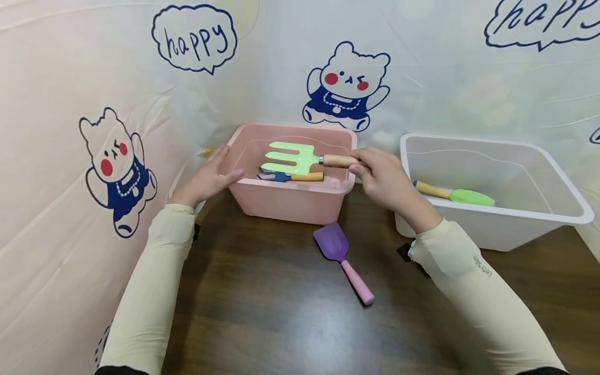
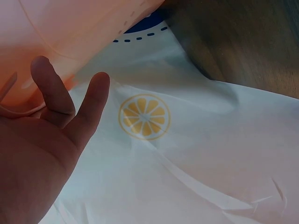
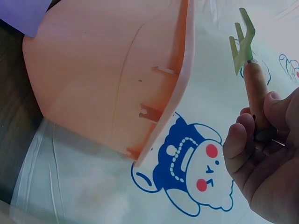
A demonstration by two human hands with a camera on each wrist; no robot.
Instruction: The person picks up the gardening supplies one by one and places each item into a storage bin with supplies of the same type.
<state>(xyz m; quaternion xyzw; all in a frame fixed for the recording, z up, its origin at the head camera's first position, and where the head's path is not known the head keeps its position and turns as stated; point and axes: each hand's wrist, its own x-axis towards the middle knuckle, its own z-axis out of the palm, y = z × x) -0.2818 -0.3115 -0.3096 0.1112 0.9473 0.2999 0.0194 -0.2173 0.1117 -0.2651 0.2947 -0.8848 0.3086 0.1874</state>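
Note:
In the head view, my right hand grips the wooden handle of a light green garden hand fork, whose three tines point left over the pink bin. The right wrist view also has the fork above the bin's rim, with thumb and fingers round its handle. My left hand rests at the bin's left end, thumb at the front corner of the rim and fingers along the outside. Inside the bin lies a blue-headed tool with a wooden handle, partly hidden by the fork and front wall.
A purple shovel with a pink handle lies on the brown table before the pink bin. To the right stands a white bin holding a green trowel. Printed cloth hangs behind and along the left.

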